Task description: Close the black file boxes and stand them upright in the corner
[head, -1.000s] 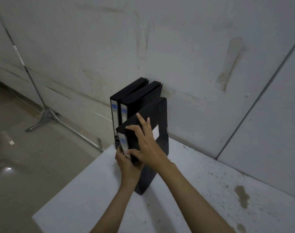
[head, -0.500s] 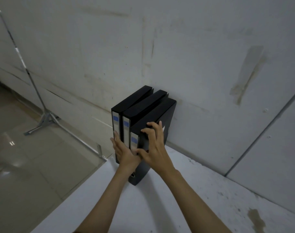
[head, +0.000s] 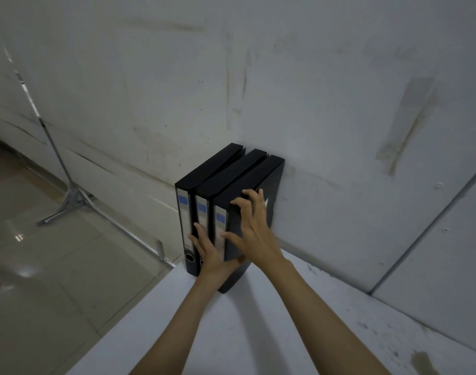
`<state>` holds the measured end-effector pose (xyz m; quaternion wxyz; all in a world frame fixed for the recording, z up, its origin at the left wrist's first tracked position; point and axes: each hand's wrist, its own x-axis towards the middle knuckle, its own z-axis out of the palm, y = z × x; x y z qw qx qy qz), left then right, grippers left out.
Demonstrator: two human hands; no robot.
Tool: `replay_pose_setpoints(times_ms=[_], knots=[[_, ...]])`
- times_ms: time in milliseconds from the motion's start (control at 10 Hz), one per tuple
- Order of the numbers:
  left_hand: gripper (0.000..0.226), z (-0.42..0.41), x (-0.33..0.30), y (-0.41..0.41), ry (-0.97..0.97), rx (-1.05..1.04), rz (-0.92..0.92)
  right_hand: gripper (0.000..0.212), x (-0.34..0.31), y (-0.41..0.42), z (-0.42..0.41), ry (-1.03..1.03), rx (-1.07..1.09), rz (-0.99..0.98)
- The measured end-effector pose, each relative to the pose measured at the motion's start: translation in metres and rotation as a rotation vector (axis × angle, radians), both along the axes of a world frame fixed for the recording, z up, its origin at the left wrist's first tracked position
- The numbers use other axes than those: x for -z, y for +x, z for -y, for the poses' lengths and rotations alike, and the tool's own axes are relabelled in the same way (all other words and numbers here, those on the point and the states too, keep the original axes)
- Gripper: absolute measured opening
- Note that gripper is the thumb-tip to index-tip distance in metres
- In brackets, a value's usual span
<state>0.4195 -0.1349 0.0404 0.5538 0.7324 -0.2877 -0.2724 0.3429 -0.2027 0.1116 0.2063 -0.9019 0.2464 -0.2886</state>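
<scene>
Three black file boxes stand upright side by side in the far left corner of the white table (head: 231, 336), backs to the wall: the left box (head: 208, 173), the middle box (head: 231, 175) and the right box (head: 254, 178). All look closed, with grey spine labels facing me. My left hand (head: 211, 253) lies flat against the lower spines of the middle and right boxes, fingers pointing up. My right hand (head: 254, 231) wraps the right box's front edge, fingers spread on its side face and thumb on its spine.
A stained grey wall (head: 326, 104) runs behind the boxes. The table's left edge drops to a glossy tiled floor (head: 42, 280), where a metal tripod stand (head: 71, 196) spreads its legs. Dark stains mark the table at the lower right (head: 423, 361).
The right box was lifted and tilted a second ago; both hands have lowered it and pushed it back level with the other two.
</scene>
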Motion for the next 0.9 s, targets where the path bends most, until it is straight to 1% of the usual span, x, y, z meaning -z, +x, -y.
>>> replay_pose_setpoints(times_ms=[100,200,400,600,700,800,900], knots=[[0.138,-0.003,0.000,0.000,0.013,0.021,0.022,0.064,0.000,-0.003,0.000,-0.002,0.028,-0.030],[0.134,-0.008,-0.002,-0.001,0.026,0.041,0.050,0.077,-0.004,-0.008,-0.001,0.053,0.038,-0.051],[0.127,-0.014,-0.015,-0.006,-0.028,0.030,0.073,0.088,-0.015,-0.017,-0.009,0.079,0.017,-0.054],[0.117,-0.025,-0.031,-0.018,-0.092,-0.019,0.071,0.091,-0.025,-0.032,-0.019,0.107,0.017,-0.042],[0.110,-0.030,-0.039,-0.023,-0.118,-0.062,0.032,0.090,-0.033,-0.042,-0.026,0.134,0.019,-0.040],[0.087,-0.037,-0.059,-0.039,-0.153,-0.139,0.045,0.082,-0.047,-0.065,-0.035,0.150,-0.004,-0.070],[0.060,-0.035,-0.073,-0.051,-0.196,-0.125,0.102,0.075,-0.057,-0.084,-0.035,0.117,-0.007,-0.087]])
